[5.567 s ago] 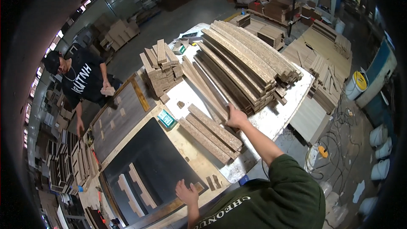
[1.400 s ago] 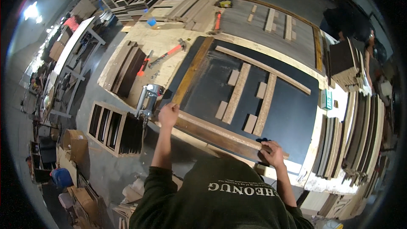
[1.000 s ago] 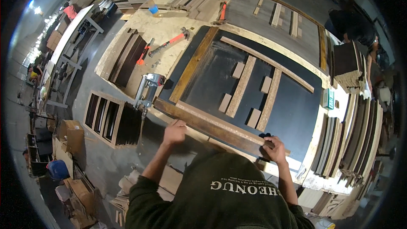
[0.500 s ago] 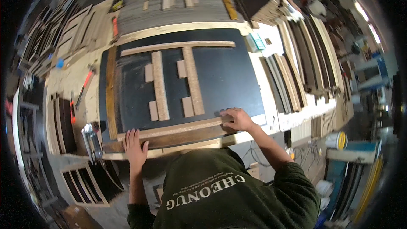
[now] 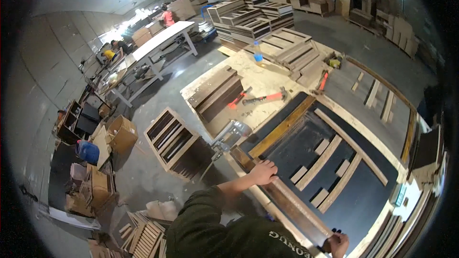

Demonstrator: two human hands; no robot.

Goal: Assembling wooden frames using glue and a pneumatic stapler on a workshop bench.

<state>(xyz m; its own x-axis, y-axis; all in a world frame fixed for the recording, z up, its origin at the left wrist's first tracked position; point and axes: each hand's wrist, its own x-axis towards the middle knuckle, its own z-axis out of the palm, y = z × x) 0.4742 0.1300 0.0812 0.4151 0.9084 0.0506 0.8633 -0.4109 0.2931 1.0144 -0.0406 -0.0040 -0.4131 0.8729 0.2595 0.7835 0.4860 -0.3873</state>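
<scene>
A long brown plank (image 5: 299, 205) lies along the near edge of a black panel (image 5: 363, 196) on the work table. My left hand (image 5: 263, 172) rests on the plank's left end with its fingers curled over it. At the bottom edge of the picture, my right hand (image 5: 337, 243) grips the plank's right end. Inside the panel lie two long pale strips (image 5: 354, 145) and several short blocks (image 5: 321, 147). A yellowish board (image 5: 282, 126) runs along the panel's left side.
A silver nail gun (image 5: 230, 136) sits at the table corner beyond my left hand. Two red-handled tools (image 5: 260, 99), dark boards (image 5: 215, 93) and a blue bottle (image 5: 258, 56) lie farther on. Slatted wooden frames (image 5: 172, 143) and cardboard boxes (image 5: 122, 134) stand on the floor at left. People work at far tables (image 5: 167, 16).
The view has swung left toward the hall. Both hands stay on the ends of the long plank at the panel's near edge. Seconds earlier my right hand was at a plank stack.
</scene>
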